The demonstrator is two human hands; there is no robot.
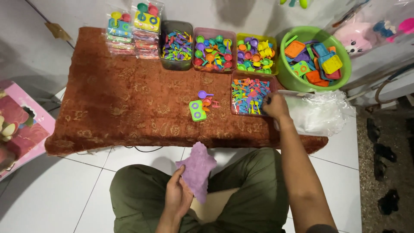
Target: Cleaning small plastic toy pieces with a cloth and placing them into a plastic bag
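Observation:
My left hand point(178, 195) rests on my lap and grips the edge of a purple cloth point(197, 168) that lies over my knee. My right hand point(275, 105) reaches forward to the right edge of a small red tray of colourful toy utensils point(249, 95), fingers curled at the edge of a pile of clear plastic bags point(317, 113). Whether it pinches a bag or a toy piece is hidden. A small group of toy pieces point(202, 105), a green stove top, a purple spoon and a red pan, lies on the brown mat point(129, 103).
Along the mat's far edge stand stacked packed toy sets point(134, 30), a grey box point(176, 45), a pink box point(214, 49) and a yellow box point(256, 54) of toy parts. A green basin point(314, 58) holds toy trays. A pink box point(21, 125) lies left.

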